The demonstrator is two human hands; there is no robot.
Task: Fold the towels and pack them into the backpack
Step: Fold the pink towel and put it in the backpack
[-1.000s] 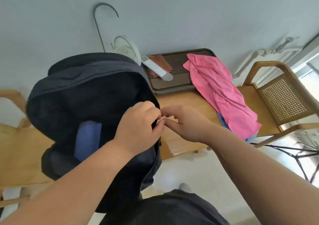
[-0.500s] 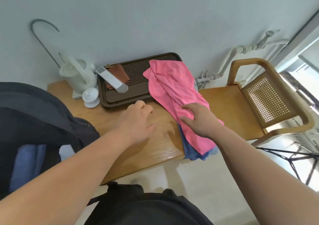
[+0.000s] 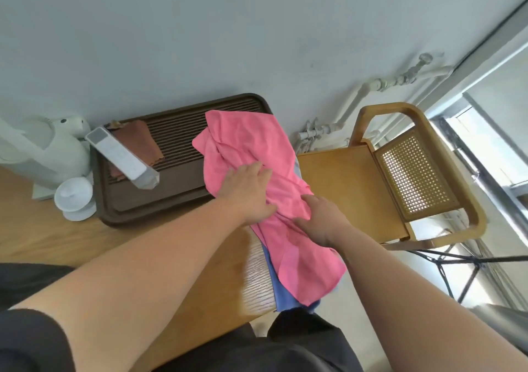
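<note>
A crumpled pink towel (image 3: 245,143) lies across the right end of the wooden table (image 3: 71,237), partly over the brown tray. Under it a blue towel (image 3: 281,297) shows at the table's front edge. My left hand (image 3: 245,193) rests flat on the middle of the pink towel with its fingers spread. Just to its right, my right hand (image 3: 320,220) has its fingers curled into a bunched fold of the same towel. A dark edge of the backpack (image 3: 25,277) shows at the far left; its opening is out of view.
A brown slatted tray (image 3: 177,189) holds a white remote (image 3: 121,156) and a brown cloth (image 3: 140,143). A white kettle (image 3: 48,149) and a lid (image 3: 74,194) stand to its left. A wooden chair (image 3: 400,171) adjoins the table on the right, with pipes behind it.
The view swung right, away from the backpack. Both hands left the backpack's opening and moved onto the pink towel; the left crossed the table and landed on it last.
</note>
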